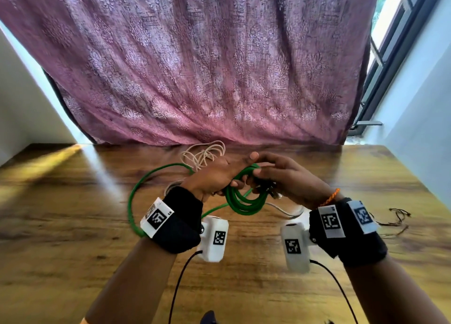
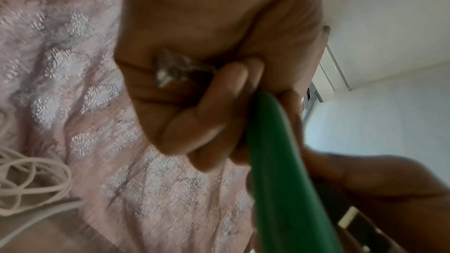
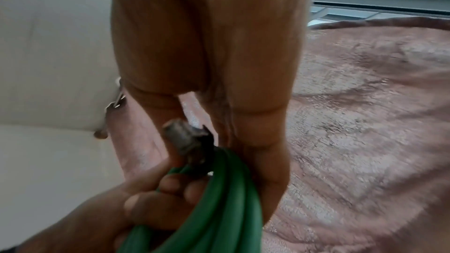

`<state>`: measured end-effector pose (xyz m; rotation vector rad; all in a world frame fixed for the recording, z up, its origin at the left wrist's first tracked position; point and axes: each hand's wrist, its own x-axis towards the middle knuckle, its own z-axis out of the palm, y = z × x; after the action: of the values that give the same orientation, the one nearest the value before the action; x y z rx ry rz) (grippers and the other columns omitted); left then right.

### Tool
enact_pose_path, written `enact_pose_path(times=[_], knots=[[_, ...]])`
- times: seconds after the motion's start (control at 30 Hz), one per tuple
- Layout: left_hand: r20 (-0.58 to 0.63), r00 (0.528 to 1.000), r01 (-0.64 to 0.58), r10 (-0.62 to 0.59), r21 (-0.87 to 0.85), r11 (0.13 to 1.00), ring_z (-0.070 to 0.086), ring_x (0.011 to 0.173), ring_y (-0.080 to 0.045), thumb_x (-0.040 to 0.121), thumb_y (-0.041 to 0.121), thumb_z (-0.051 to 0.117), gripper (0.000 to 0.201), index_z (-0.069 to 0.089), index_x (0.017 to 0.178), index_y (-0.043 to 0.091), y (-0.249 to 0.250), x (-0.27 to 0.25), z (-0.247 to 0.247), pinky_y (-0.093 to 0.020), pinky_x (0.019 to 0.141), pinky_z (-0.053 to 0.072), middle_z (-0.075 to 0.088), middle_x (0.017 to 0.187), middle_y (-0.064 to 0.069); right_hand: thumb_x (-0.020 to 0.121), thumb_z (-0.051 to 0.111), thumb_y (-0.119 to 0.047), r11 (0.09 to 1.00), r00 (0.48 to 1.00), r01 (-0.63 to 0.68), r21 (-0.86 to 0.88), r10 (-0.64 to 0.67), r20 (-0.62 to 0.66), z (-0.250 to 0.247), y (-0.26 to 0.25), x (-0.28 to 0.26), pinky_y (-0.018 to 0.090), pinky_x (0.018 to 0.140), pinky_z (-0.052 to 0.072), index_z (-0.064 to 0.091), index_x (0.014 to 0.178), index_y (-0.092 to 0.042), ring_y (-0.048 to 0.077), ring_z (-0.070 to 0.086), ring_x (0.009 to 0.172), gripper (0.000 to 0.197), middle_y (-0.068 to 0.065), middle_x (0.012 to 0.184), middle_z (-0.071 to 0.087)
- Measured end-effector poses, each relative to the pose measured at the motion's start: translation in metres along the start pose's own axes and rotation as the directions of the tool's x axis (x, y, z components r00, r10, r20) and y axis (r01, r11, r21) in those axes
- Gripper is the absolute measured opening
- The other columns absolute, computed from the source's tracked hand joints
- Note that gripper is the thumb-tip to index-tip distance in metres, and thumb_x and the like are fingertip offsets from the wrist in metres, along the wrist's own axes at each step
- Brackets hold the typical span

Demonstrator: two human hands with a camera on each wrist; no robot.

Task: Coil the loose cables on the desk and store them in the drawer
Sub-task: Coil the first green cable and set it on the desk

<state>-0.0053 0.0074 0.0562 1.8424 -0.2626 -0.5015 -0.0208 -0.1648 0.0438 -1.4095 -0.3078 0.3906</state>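
Above the wooden desk, both hands hold a green cable wound into several loops. My left hand grips the loops with curled fingers. My right hand curls its fingers round the top of the same coil. The cable's clear plug sticks up between the hands and also shows by the left palm, as the plug. A loose length of the green cable arcs over the desk on the left. No drawer is in view.
A tangled cream cable lies behind the hands near the desk's back edge. A grey-white cable lies under the right wrist, and a thin dark cord lies at the right. A pink curtain hangs behind the desk.
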Motion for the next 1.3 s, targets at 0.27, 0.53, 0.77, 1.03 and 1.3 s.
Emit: enact_pose_path(times=[0.27,0.53,0.77,1.03,1.3], knots=[[0.002,0.997,-0.074,0.074,-0.061,0.995,0.039,0.032,-0.002,0.099,0.037,0.035,0.047,0.063,0.072,0.012,-0.009,0.026,0.000,-0.015,0.034,0.030,0.057,0.047,0.006,0.096,0.040,0.001,0.769,0.970,0.147,-0.622,-0.236,-0.063,-0.012,0.015,0.020,0.013,0.063,0.042,0.052,0.115,-0.009,-0.003,0.053,0.067,0.025,-0.006,0.081,0.056],[0.165,0.963,-0.248,0.215,0.214,0.945,0.059,0.064,0.007,0.091,-0.001,0.053,0.023,0.065,0.096,0.018,-0.014,0.049,-0.023,-0.009,0.069,0.046,0.067,0.071,0.011,0.094,0.046,-0.009,0.820,0.978,0.138,-0.555,-0.201,-0.052,-0.047,0.021,0.028,0.028,0.059,0.043,0.052,0.121,-0.007,0.012,0.043,0.063,0.028,0.004,0.079,0.052],[-0.130,0.933,-0.258,0.336,0.409,0.875,0.068,0.076,-0.005,0.086,-0.002,0.059,0.023,0.069,0.102,0.009,-0.053,0.063,-0.003,-0.026,0.076,0.057,0.072,0.096,-0.005,0.094,0.047,-0.006,0.902,0.985,0.114,-0.416,-0.159,-0.075,-0.054,0.042,0.032,0.016,0.058,0.045,0.054,0.113,-0.017,0.003,0.048,0.063,0.023,0.005,0.088,0.057],[-0.412,0.905,-0.240,0.101,-0.301,0.923,0.066,0.063,0.000,0.085,-0.008,0.057,0.022,0.067,0.102,0.004,-0.061,0.065,0.027,-0.014,0.061,0.053,0.071,0.066,0.012,0.086,0.044,-0.021,0.922,0.980,0.105,-0.372,-0.160,-0.121,-0.049,0.047,0.039,0.016,0.058,0.046,0.048,0.120,-0.015,-0.002,0.048,0.057,0.035,-0.001,0.079,0.052],[-0.067,0.990,0.015,-0.126,-0.830,0.558,0.069,0.059,-0.010,0.092,0.002,0.041,0.021,0.061,0.091,0.000,-0.043,0.064,0.027,-0.020,0.064,0.056,0.072,0.069,-0.006,0.096,0.043,-0.003,0.896,0.933,0.173,-0.409,-0.282,-0.223,-0.046,0.041,0.051,0.026,0.080,0.048,0.051,0.125,-0.010,0.008,0.057,0.088,0.031,0.005,0.100,0.061]])
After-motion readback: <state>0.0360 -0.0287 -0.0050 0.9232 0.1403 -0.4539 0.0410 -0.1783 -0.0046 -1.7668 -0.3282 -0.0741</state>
